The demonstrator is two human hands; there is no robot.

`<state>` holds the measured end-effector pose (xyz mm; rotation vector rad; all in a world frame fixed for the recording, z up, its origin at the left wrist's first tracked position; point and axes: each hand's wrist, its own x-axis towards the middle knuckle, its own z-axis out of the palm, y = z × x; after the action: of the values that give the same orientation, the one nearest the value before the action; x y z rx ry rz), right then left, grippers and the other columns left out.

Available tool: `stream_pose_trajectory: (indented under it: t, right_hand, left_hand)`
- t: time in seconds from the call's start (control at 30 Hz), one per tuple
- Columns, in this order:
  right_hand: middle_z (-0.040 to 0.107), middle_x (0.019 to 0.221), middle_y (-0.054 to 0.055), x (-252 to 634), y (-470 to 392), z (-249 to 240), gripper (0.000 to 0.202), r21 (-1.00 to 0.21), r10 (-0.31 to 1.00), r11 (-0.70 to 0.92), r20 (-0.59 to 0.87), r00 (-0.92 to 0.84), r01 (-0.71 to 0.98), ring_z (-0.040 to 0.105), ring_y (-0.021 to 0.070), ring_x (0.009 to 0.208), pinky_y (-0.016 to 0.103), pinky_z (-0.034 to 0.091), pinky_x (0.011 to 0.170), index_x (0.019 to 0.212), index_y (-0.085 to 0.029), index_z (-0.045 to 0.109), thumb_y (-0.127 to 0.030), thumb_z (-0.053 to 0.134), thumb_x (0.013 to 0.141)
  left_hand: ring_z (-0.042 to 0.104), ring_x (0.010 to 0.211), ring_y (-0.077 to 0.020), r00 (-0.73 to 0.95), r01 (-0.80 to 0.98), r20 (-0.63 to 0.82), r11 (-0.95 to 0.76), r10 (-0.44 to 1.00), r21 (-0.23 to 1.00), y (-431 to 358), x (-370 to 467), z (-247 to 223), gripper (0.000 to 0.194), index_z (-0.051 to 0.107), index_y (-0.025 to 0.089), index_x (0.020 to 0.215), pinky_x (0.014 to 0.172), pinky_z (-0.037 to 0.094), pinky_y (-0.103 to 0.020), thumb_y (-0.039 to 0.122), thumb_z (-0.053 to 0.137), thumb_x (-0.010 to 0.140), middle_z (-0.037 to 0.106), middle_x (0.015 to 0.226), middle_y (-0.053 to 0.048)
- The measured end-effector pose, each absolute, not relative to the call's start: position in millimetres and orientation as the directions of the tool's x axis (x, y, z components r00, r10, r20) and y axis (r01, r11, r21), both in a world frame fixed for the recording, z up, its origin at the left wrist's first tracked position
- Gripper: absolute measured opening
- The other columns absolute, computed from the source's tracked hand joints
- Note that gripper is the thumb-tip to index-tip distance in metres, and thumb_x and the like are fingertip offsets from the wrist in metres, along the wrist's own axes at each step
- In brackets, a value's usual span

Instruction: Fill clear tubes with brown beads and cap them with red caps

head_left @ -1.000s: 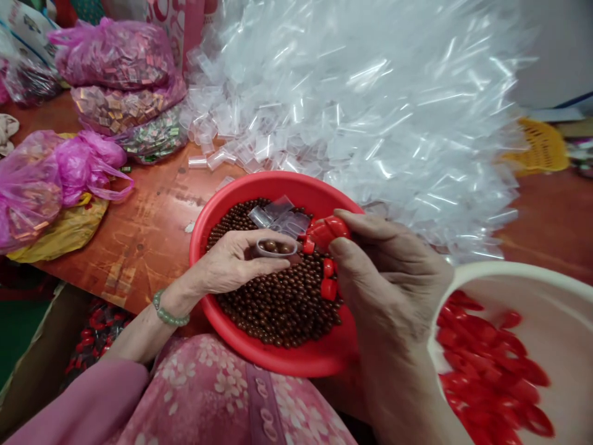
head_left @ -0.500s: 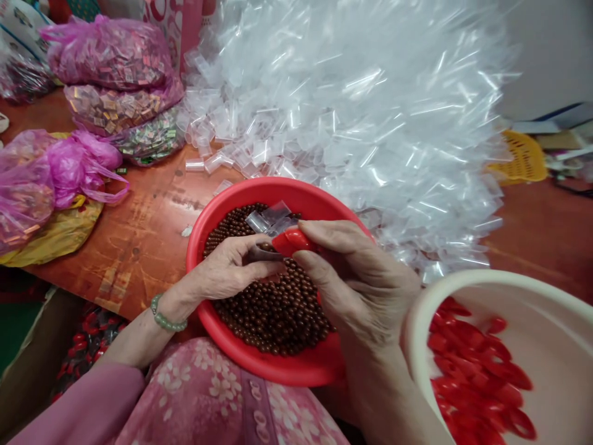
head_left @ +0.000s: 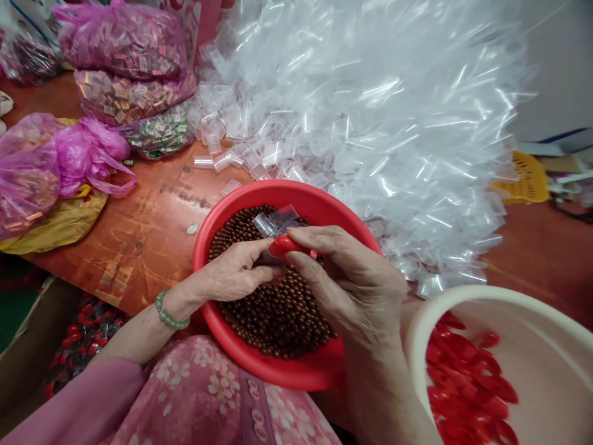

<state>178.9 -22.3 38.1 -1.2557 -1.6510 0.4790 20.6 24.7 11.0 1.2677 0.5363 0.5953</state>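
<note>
A glossy red plastic cap [head_left: 283,246] is pinched between the thumb and fingers of my right hand [head_left: 359,278]. My left hand [head_left: 231,270] grips a clear plastic tube [head_left: 265,257], mostly hidden by the fingers, and the cap meets its open end. Whether the cap is seated cannot be made out. Both hands are over a red basin [head_left: 210,222] that holds many small shiny brown balls [head_left: 273,330]. On top of the balls, beyond my hands, lie several loose clear tubes [head_left: 278,219].
A large heap of clear plastic tubes [head_left: 370,111] covers the far table. To the right, a cream tub [head_left: 500,295] holds red caps [head_left: 467,377]. Pink bags [head_left: 134,46] of small packets sit at left. Below the table edge, a box contains red-capped pieces [head_left: 81,340].
The red cap has come down to the left and now meets the tube in my left hand. The whole view has shifted slightly.
</note>
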Motion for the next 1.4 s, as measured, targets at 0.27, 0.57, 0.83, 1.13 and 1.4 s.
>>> stream_pose_trajectory:
  t: [0.27,0.57,0.83,1.13,1.4]
  right_hand:
    - [0.073,0.100,0.002,178,-22,32,0.026,-0.813,0.911,0.339,0.410,0.051,0.473,0.069,0.0173,0.093,0.033,0.058,0.082,0.106,-0.028,0.070,-0.014,0.068,0.085]
    - [0.071,0.115,0.010,178,-25,19,0.062,-0.610,0.855,0.433,0.511,-0.088,0.664,0.070,0.0244,0.102,0.039,0.060,0.086,0.135,-0.024,0.055,-0.028,0.079,0.077]
    - [0.077,0.096,0.002,179,-23,22,0.019,-0.897,0.939,0.233,0.308,0.154,0.375,0.073,0.0159,0.086,0.029,0.060,0.079,0.103,-0.026,0.073,-0.022,0.069,0.086]
    - [0.077,0.093,0.002,164,-27,15,0.015,-0.929,0.878,0.167,0.293,0.379,0.331,0.072,0.0151,0.084,0.031,0.060,0.082,0.097,-0.024,0.075,-0.024,0.074,0.081]
    - [0.075,0.086,0.002,159,-25,18,0.012,-0.933,0.880,0.125,0.261,0.398,0.337,0.071,0.0157,0.078,0.031,0.059,0.074,0.092,-0.021,0.073,-0.029,0.071,0.083]
  left_hand:
    - [0.056,0.060,-0.0093,0.800,-0.111,-0.146,0.384,0.582,0.917,26,17,14,0.021,0.056,0.015,0.088,0.061,0.048,-0.024,0.034,0.063,0.087,0.059,0.069,0.001]
    - [0.051,0.058,-0.0077,0.788,-0.255,-0.141,0.526,0.599,0.812,24,19,8,0.047,0.055,0.015,0.077,0.059,0.043,-0.024,0.059,0.072,0.074,0.055,0.067,0.002]
    - [0.053,0.064,-0.0089,0.772,-0.091,-0.174,0.378,0.611,0.921,27,19,15,0.014,0.057,0.013,0.096,0.064,0.044,-0.024,0.023,0.059,0.087,0.055,0.073,0.002]
    - [0.052,0.061,-0.0065,0.786,-0.115,-0.159,0.394,0.598,0.912,28,23,14,0.008,0.055,0.013,0.093,0.061,0.045,-0.022,0.019,0.055,0.088,0.053,0.073,0.003]
    - [0.050,0.060,-0.0071,0.765,-0.030,-0.214,0.365,0.608,0.930,26,22,20,0.008,0.050,0.015,0.083,0.060,0.044,-0.022,0.019,0.054,0.089,0.052,0.069,0.004]
